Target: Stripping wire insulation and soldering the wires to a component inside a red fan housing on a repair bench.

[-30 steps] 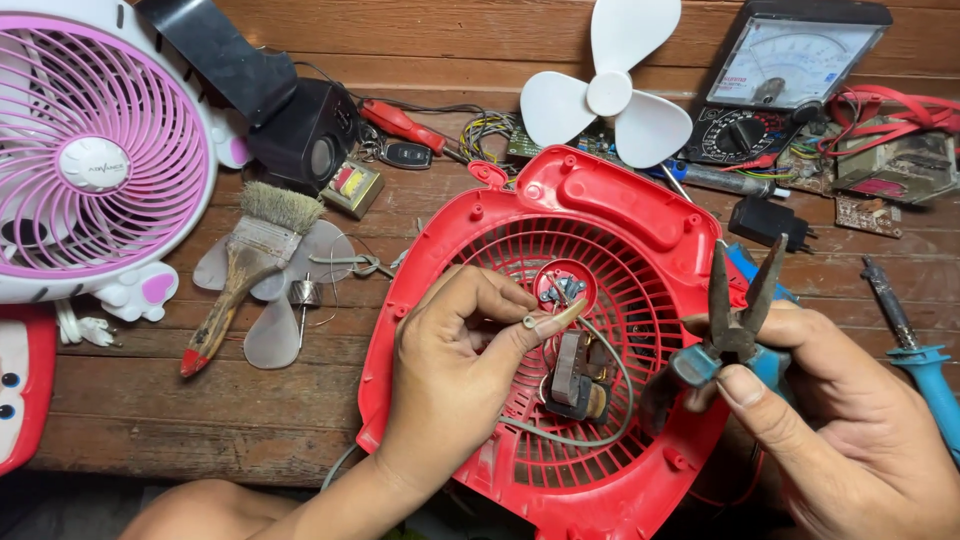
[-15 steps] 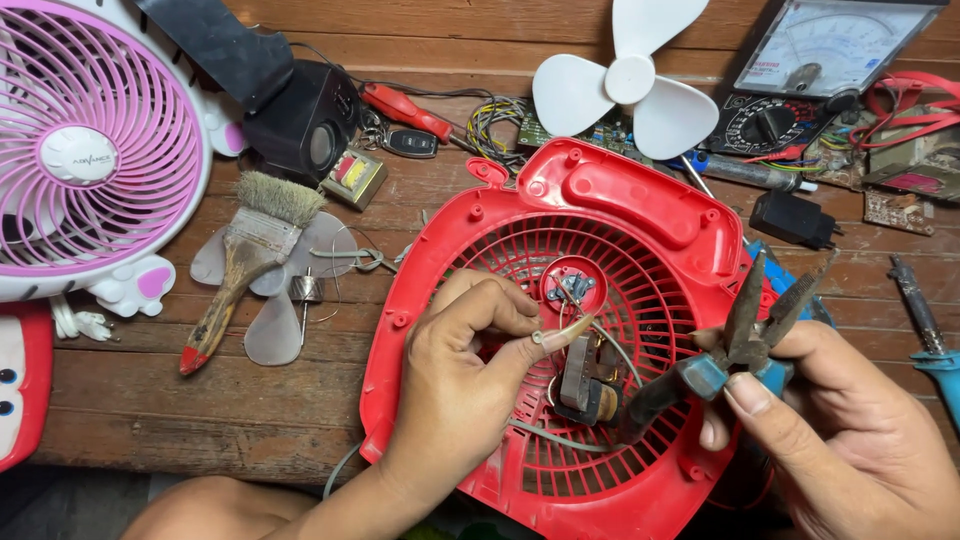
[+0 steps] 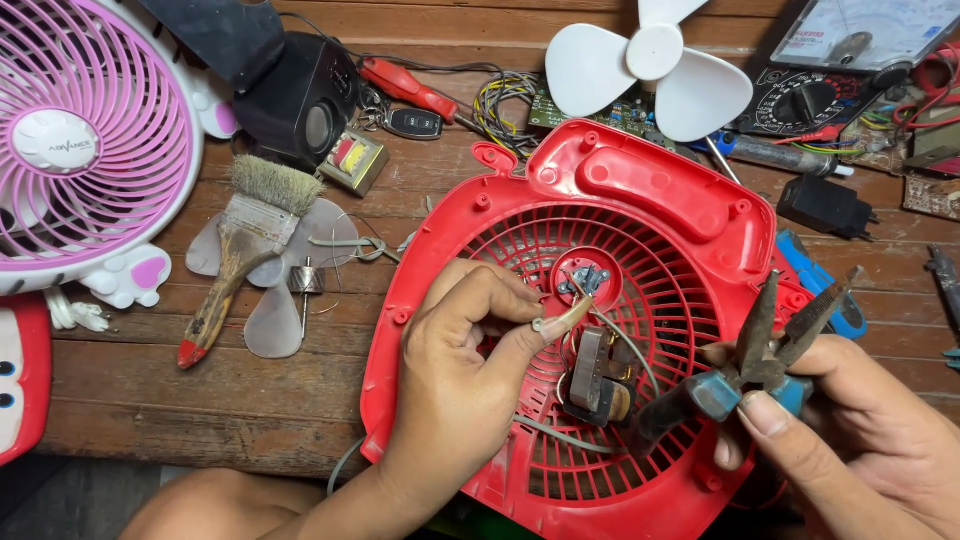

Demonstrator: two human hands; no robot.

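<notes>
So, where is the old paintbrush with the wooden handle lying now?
In the head view, the old wooden-handled paintbrush lies on the left of the wooden table, over a clear plastic fan blade, between the pink-and-white fan and the red fan grille.

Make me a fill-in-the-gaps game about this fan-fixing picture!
1. The right hand holds blue-handled ____.
2. The left hand rests on the round ____ plastic fan grille.
3. The old wooden paintbrush has a ____ handle tip.
4. The loose white fan propeller has ____ blades.

Missing words: pliers; red; red; three
</notes>
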